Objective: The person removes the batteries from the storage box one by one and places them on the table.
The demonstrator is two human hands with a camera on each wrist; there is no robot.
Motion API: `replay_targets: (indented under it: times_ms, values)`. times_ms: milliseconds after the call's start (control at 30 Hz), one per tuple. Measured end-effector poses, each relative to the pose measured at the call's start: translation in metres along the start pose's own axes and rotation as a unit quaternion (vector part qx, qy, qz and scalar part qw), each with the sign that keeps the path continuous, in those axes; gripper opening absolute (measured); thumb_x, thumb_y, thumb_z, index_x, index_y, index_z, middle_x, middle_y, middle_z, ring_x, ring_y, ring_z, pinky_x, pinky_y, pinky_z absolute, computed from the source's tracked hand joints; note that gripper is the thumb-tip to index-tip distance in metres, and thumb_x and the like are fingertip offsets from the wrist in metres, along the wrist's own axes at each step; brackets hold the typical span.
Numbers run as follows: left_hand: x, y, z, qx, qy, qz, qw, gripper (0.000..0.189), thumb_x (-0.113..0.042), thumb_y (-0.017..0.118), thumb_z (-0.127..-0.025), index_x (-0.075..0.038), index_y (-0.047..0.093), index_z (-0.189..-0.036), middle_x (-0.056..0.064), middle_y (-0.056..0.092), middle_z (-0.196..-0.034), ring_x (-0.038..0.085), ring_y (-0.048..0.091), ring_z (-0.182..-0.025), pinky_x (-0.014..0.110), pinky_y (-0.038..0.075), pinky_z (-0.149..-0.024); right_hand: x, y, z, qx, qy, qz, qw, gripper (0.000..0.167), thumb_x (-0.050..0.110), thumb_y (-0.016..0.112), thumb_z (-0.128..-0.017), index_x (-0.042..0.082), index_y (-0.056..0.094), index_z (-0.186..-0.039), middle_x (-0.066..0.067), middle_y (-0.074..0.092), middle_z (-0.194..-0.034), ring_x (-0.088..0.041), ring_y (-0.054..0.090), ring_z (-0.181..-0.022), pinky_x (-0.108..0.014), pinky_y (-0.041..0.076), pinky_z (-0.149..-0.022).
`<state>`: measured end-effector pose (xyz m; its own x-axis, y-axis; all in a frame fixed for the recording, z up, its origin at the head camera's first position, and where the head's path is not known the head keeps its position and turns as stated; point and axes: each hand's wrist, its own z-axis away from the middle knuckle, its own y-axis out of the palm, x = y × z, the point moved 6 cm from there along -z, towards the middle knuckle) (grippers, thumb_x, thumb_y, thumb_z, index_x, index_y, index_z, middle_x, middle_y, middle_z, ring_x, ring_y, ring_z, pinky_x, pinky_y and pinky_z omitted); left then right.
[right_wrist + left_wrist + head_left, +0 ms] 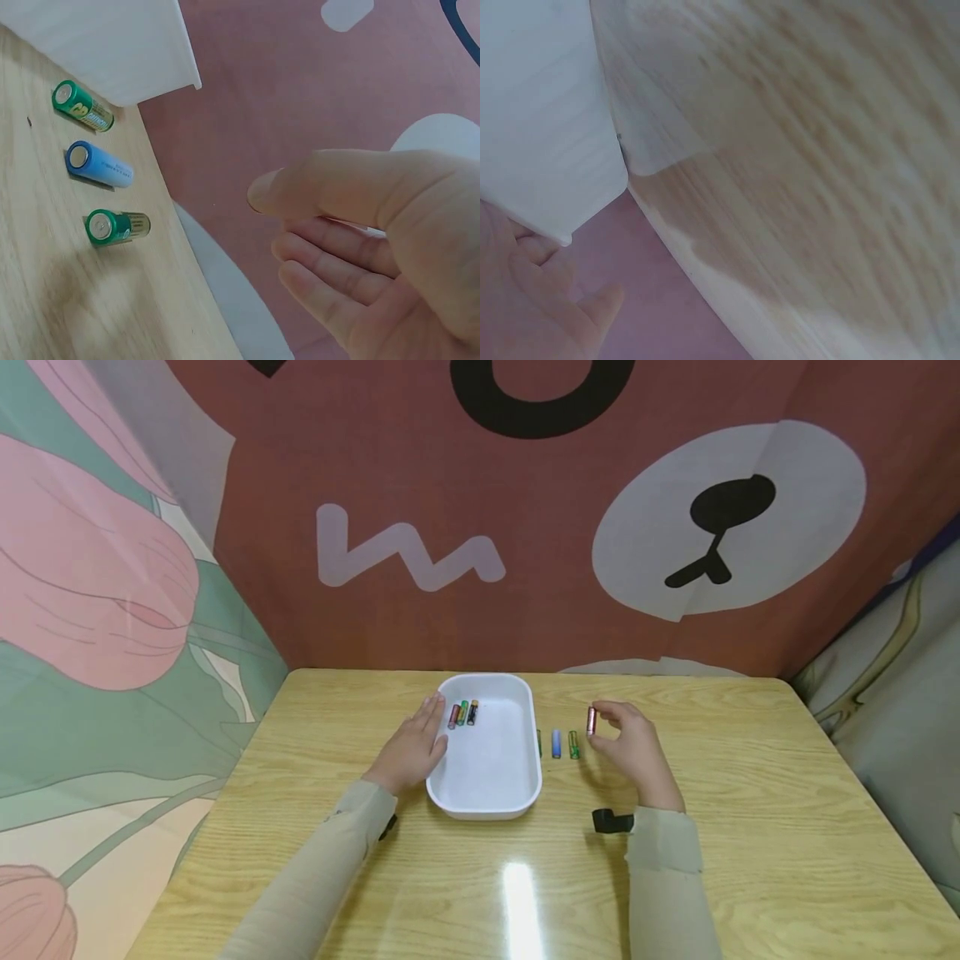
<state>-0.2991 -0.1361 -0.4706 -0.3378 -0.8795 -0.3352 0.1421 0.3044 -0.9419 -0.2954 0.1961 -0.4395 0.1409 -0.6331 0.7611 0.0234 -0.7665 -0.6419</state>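
Note:
A white tray (487,768) stands on the table, holding a red battery (453,717), a green battery (462,712) and a black-and-orange battery (472,712) at its upper left. My left hand (411,745) lies along the tray's left rim, fingers extended. Between thumb and fingertips, my right hand (630,745) pinches another red battery (592,721), upright, right of the tray. The right wrist view hides that battery behind the thumb. Nearby on the table are a blue battery (99,163), a green battery (116,226) and a second green one (82,105) closest to the tray.
The wooden table (780,827) ends at the back against a reddish-brown cloth (540,610) with a cartoon print. Black straps (611,821) show by the wrists. A bright reflection lies on the tabletop in front of the tray.

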Motion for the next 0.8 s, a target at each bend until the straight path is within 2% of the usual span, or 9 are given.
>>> replay_targets:
  times_ms: [433,800]
  values:
    - [0.001,0.000,-0.001,-0.004,0.004,0.002,1.0000,0.066,-0.030,0.036,-0.109,-0.003,0.007,-0.161,0.011,0.005,-0.169,0.029,0.007,-0.156,0.054,0.020,-0.123,-0.013,0.009,-0.001,0.036,0.010,0.017,0.9992,0.054,0.000,0.069,-0.091,-0.008,0.051,-0.142,-0.031,0.049,-0.140,-0.051,0.049,-0.128,-0.059,0.045,-0.106]
    - [0.001,0.002,-0.002,-0.002,0.001,0.002,1.0000,0.066,-0.032,0.035,-0.109,-0.004,0.007,-0.161,0.009,0.004,-0.169,0.028,0.006,-0.156,0.053,0.020,-0.123,-0.030,0.021,-0.005,0.056,0.012,0.050,0.9971,0.052,0.000,0.071,-0.090,-0.009,0.054,-0.138,-0.032,0.054,-0.134,-0.050,0.053,-0.124,-0.060,0.046,-0.104]
